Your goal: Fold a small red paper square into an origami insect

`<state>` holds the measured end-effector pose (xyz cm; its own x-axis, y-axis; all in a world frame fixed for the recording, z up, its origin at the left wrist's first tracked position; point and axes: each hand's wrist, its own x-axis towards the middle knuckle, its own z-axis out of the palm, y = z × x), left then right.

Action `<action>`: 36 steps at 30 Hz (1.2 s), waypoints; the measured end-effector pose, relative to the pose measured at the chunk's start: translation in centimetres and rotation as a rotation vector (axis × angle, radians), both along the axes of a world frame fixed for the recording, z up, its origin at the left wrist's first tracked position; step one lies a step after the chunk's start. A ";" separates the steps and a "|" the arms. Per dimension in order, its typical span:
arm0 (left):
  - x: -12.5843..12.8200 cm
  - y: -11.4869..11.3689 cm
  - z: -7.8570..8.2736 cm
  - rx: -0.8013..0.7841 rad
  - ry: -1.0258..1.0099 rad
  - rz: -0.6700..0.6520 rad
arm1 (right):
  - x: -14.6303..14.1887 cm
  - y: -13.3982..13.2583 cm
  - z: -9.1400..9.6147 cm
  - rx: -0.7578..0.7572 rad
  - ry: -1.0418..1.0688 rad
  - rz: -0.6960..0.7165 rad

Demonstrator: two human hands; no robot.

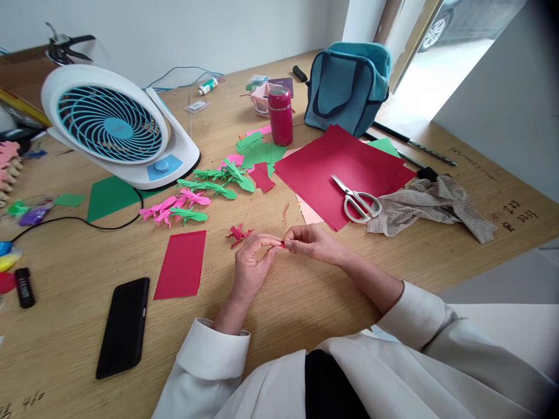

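My left hand [257, 261] and my right hand [311, 242] meet above the table, both pinching a small piece of folded red paper [282, 245]. Fingers cover most of that piece, so its shape is hidden. Just left of my fingers lies a folded red paper figure [238, 233] with thin legs. A stack of dark red paper rectangles [181, 265] rests left of my left hand. Beyond it sit folded green paper figures [218, 185] and pink paper figures [163, 210] in a cluster. White-handled scissors [358, 203] lie on large red sheets [343, 163] beyond my right hand.
A white fan [117, 128] stands at the back left, its black cord crossing the table. A black phone [123, 329] lies front left. Behind are a red thermos [280, 116] and a blue bag [349, 87]. A crumpled cloth [430, 206] lies to the right.
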<state>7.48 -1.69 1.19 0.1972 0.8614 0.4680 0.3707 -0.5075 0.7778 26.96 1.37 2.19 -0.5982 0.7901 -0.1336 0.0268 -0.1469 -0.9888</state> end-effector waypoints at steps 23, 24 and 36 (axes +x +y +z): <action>0.2 -0.5 0.9 -0.027 0.098 0.053 | -0.5 -0.7 0.3 0.293 -0.260 -0.087; 0.2 -0.5 1.0 -0.035 0.095 0.060 | -0.5 -0.7 0.3 0.286 -0.254 -0.085; 0.4 -0.6 0.9 -0.023 0.117 0.062 | -0.4 -0.6 0.3 0.346 -0.254 -0.099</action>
<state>7.85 -2.29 2.10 0.1950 0.8839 0.4250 0.4901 -0.4632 0.7384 26.58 0.79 2.50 -0.4995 0.8661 0.0157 0.2775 0.1772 -0.9442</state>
